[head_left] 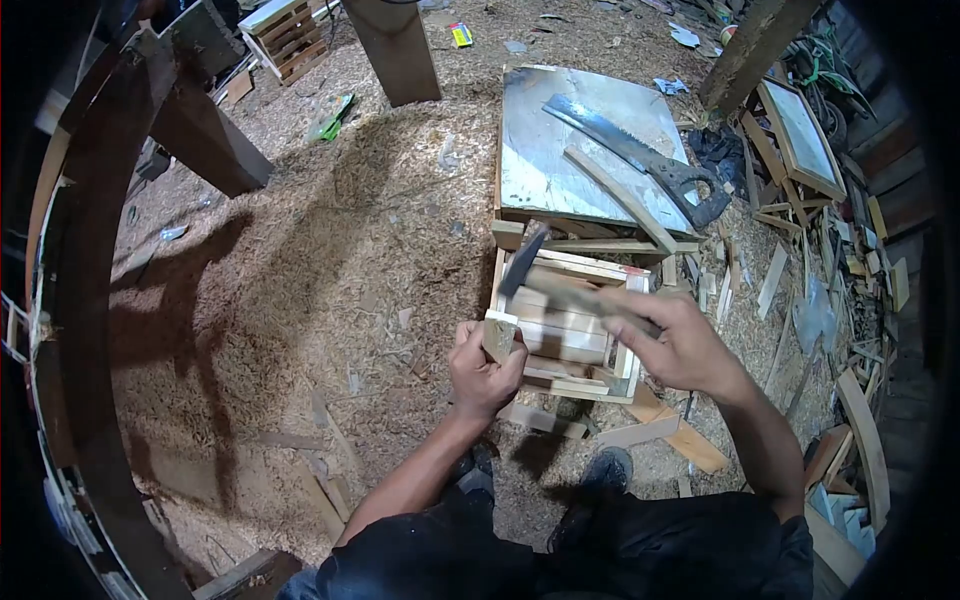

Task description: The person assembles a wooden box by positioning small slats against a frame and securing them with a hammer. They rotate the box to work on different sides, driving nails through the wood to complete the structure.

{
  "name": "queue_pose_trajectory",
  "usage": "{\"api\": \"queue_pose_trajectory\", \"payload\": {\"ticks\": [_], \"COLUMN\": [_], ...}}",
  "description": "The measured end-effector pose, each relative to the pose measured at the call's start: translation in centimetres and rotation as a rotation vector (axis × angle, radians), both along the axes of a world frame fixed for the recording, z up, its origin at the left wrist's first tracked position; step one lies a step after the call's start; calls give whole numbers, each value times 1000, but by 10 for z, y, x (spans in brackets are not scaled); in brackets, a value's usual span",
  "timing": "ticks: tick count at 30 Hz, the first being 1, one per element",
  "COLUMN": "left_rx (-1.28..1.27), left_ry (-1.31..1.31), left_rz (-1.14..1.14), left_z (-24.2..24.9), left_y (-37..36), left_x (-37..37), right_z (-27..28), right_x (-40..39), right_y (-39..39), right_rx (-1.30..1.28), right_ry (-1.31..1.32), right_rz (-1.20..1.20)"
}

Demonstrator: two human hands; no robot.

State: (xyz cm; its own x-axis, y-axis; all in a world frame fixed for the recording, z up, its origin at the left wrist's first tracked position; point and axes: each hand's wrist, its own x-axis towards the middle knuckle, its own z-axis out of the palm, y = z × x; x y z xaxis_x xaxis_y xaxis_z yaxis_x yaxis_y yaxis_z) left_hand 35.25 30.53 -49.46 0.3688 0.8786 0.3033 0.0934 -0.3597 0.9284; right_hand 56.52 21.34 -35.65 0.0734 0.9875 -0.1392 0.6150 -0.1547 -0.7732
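Note:
My right hand (678,342) is closed around the wooden handle of a hammer (575,294). Its dark head lies to the left, just above the end of a short wood block (500,336). My left hand (480,372) grips that block, thumb and fingers wrapped about it. Under both hands is a slatted wooden crate (563,383), and the block is at its left side. The hammer and my right hand cover part of the crate's inside.
Beyond the crate, a handsaw (610,135) and a wood strip (622,200) lie on a pale-topped low table (530,165). Wood scraps (690,440) litter the shavings-covered floor on the right. Thick posts (395,55) stand at the back and left.

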Motion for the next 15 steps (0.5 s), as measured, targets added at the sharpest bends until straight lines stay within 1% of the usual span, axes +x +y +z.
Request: {"api": "queue_pose_trajectory", "payload": {"ticks": [1, 4, 5, 8, 9, 11, 13, 15], "left_rx": [2, 34, 50, 37, 29, 25, 25, 25], "left_ry": [4, 6, 5, 3, -1, -12, -25, -21], "left_rz": [1, 17, 22, 26, 23, 13, 15, 18], "left_z": [-1, -4, -4, -2, -4, -9, -8, -8], "left_y": [0, -1, -1, -1, -2, -1, -1, -2], "left_x": [0, 1, 1, 3, 1, -1, 1, 1], "right_z": [3, -4, 1, -3, 2, -2, -1, -8], "right_x": [-6, -4, 0, 3, 4, 6, 12, 14], "right_y": [1, -4, -4, -4, -4, -6, -4, -3], "right_rx": [41, 34, -108, 33, -88, -149, -201, -116], "right_ry": [61, 28, 8, 175, 241, 258, 407, 407], "right_rz": [-95, 51, 51, -88, -101, -20, 6, -68]}}
